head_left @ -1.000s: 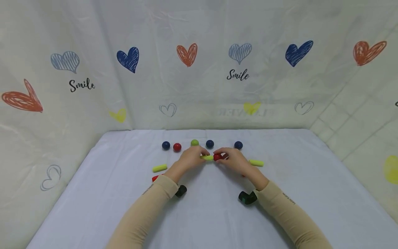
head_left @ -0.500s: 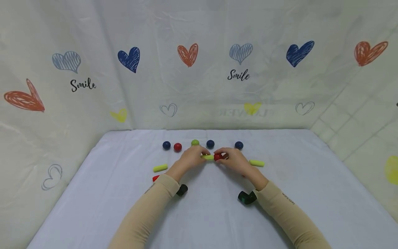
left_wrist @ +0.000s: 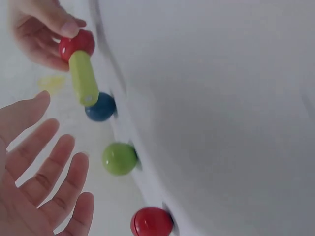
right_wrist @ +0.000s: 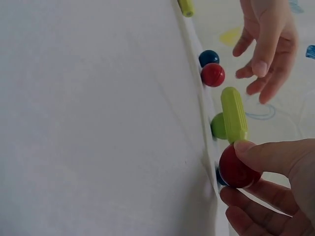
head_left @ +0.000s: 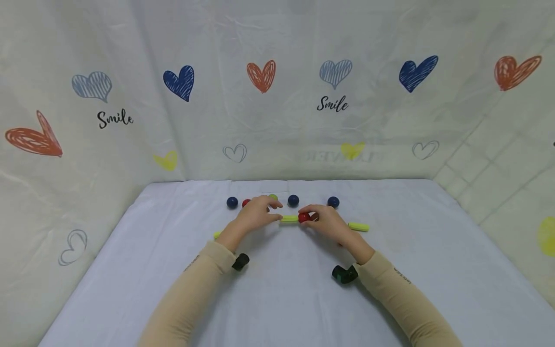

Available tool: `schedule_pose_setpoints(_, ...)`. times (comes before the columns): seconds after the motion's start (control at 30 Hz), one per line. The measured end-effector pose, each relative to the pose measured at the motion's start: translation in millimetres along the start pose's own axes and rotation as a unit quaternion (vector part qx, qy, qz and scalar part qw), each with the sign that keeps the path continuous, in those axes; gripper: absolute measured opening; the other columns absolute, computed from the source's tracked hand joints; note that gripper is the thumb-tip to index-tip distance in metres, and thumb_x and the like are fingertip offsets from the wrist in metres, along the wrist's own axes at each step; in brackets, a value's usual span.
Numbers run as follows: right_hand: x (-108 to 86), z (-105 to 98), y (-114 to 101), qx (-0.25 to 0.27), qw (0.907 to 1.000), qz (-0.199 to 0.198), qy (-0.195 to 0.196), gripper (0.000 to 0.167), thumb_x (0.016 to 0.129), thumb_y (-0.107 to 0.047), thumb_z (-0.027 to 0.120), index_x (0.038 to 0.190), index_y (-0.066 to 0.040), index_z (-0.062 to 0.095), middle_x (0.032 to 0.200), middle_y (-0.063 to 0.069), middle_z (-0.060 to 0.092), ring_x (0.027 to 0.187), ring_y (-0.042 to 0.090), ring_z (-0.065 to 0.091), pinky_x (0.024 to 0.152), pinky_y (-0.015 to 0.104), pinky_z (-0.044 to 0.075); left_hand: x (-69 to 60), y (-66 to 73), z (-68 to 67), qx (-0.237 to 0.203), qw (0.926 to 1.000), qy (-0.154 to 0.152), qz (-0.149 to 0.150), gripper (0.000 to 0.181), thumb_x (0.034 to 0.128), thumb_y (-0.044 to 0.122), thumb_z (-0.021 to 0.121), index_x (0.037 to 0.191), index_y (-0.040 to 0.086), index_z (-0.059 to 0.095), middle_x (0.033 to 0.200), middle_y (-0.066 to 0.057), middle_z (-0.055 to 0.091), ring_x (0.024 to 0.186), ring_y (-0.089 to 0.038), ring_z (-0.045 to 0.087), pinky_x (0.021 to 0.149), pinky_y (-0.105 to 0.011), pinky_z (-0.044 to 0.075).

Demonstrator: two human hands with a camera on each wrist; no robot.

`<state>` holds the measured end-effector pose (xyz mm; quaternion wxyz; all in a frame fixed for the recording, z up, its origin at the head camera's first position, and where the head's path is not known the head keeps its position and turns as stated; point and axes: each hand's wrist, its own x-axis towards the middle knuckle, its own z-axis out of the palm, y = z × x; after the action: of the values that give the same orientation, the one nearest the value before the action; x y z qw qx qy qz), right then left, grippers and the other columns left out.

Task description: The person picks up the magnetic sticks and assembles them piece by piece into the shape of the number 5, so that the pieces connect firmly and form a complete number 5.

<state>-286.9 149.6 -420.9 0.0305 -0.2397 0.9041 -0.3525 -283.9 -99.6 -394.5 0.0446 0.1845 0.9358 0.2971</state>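
Note:
My right hand [head_left: 327, 222] pinches a red ball [right_wrist: 238, 164] between thumb and fingers. From that ball sticks a yellow-green ridged rod [right_wrist: 234, 115], its end against the ball and its other end pointing toward the left hand. Nothing is held in my left hand [head_left: 256, 214], whose spread fingers lie close to the rod's free end in the head view. The left wrist view shows those fingers [left_wrist: 61, 194] apart from the rod. Behind the hands stand a green ball [left_wrist: 120, 158] and a blue ball [head_left: 293, 200]; the left hand partly covers a second red ball [left_wrist: 152, 222].
More blue balls lie at the back, one left [head_left: 232, 202] and one right [head_left: 333, 202]. A yellow-green rod [head_left: 358, 226] rests beyond the right forearm; another [head_left: 217, 235] is mostly hidden by the left. Dark devices [head_left: 345, 274] sit at the cuffs on the white-covered table [head_left: 286, 308].
My left hand has let go of the yellow-green rod and moved left, its fingers opening. The right hand keeps the red ball in nearly the same place, with the rod still on it.

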Motion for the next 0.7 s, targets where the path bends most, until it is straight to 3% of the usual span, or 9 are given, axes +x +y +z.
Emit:
schedule_pose_setpoints(0.23,-0.6,0,-1,0.001,1.0000,0.002,-0.003,0.034,0.093,-0.012,0.077,0.126,-0.007,0.072,0.117,0.010,0.072,0.092,0.020,0.069,0.081,0.038,0.057,-14.2,-12.0,-16.6,-0.023,0.9994,0.020,-0.016,0.034,0.0962,0.023,0.074,0.128,0.010,0.071,0.126,-0.008,0.068,0.107,-0.025,0.059,0.089,-0.040,0.051)
schedule_pose_setpoints(0.4,0.9,2,0,0.011,0.9999,0.005,-0.005,0.034,0.093,-0.012,0.077,0.126,-0.007,0.072,0.117,0.009,0.072,0.093,0.020,0.068,0.080,0.037,0.056,-22.9,-28.5,-23.8,-0.047,0.9984,0.030,-0.013,0.033,0.0976,0.019,0.072,0.129,0.009,0.070,0.123,-0.009,0.067,0.106,-0.026,0.058,0.090,-0.041,0.050)
schedule_pose_setpoints(0.53,2.5,5,0,0.014,0.9999,-0.002,-0.004,0.033,0.093,-0.012,0.077,0.125,-0.007,0.072,0.116,0.009,0.072,0.092,0.019,0.068,0.079,0.036,0.056,-26.2,-44.6,-29.9,-0.064,0.9969,0.043,-0.017,0.033,0.0979,0.018,0.072,0.130,0.008,0.070,0.117,-0.009,0.067,0.106,-0.026,0.059,0.092,-0.042,0.050)
schedule_pose_setpoints(0.7,4.4,6,1,0.010,0.9999,-0.006,-0.002,0.033,0.093,-0.012,0.078,0.125,-0.007,0.072,0.113,0.007,0.073,0.091,0.018,0.068,0.079,0.036,0.056,-27.1,-58.4,-41.9,-0.074,0.9945,0.066,-0.035,0.037,0.0985,0.020,0.071,0.133,0.008,0.067,0.126,-0.008,0.066,0.112,-0.029,0.058,0.093,-0.045,0.049)
